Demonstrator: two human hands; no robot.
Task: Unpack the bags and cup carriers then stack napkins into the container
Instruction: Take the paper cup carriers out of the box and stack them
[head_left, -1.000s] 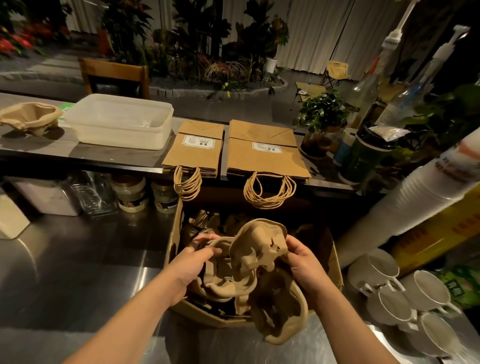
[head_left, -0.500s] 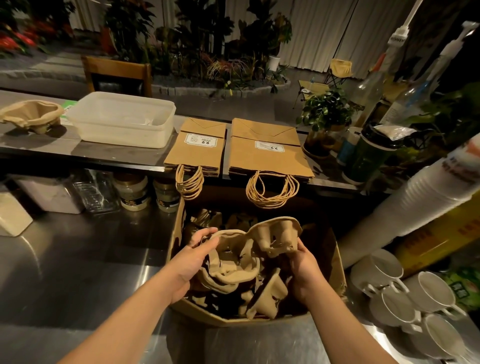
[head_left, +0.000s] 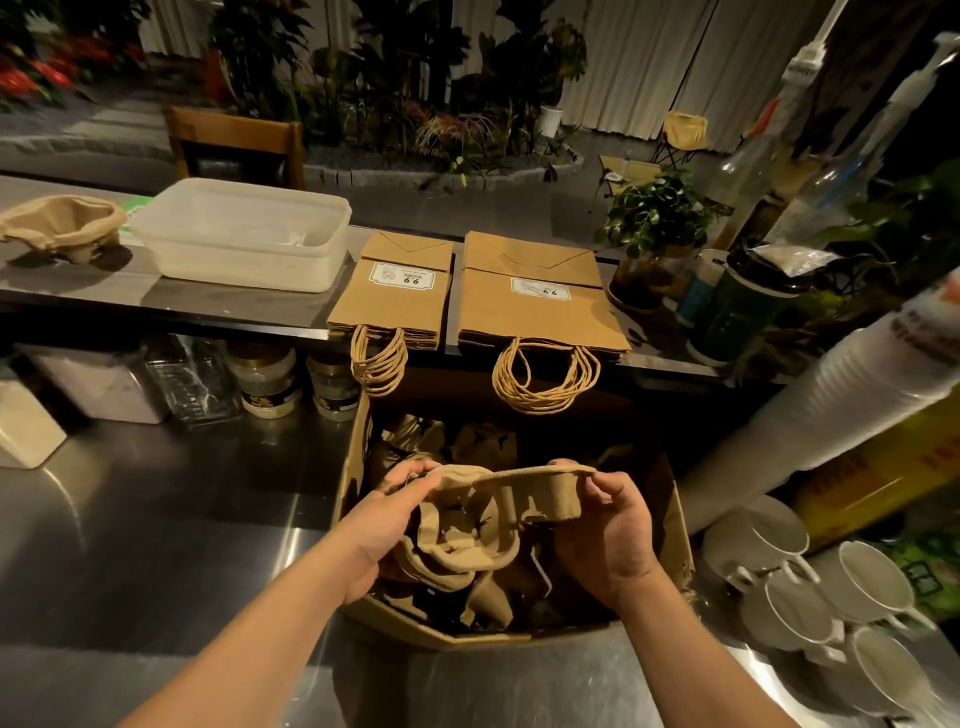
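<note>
I hold a brown pulp cup carrier (head_left: 524, 493) level over an open cardboard box (head_left: 349, 467). My left hand (head_left: 387, 514) pinches its left rim and my right hand (head_left: 615, 530) pinches its right rim. More crumpled cup carriers (head_left: 457, 551) fill the box beneath it. On the raised shelf behind lie two flat stacks of kraft paper bags (head_left: 395, 291) (head_left: 535, 301), their twine handles hanging over the edge. A translucent plastic container (head_left: 244, 234) stands left of the bags. Another cup carrier (head_left: 62, 226) sits at the shelf's far left.
Several jars (head_left: 265, 379) and clear tubs stand under the shelf on the steel counter (head_left: 156, 519). White mugs (head_left: 810, 587) lie at the right below a long stack of white cups (head_left: 831, 415). A potted plant (head_left: 654, 223), a green lidded cup (head_left: 737, 306) and syrup bottles crowd the right.
I have lifted one cup carrier out of the heap and turned it flat, with each hand now at one end. The other carriers have dropped back into the box.
</note>
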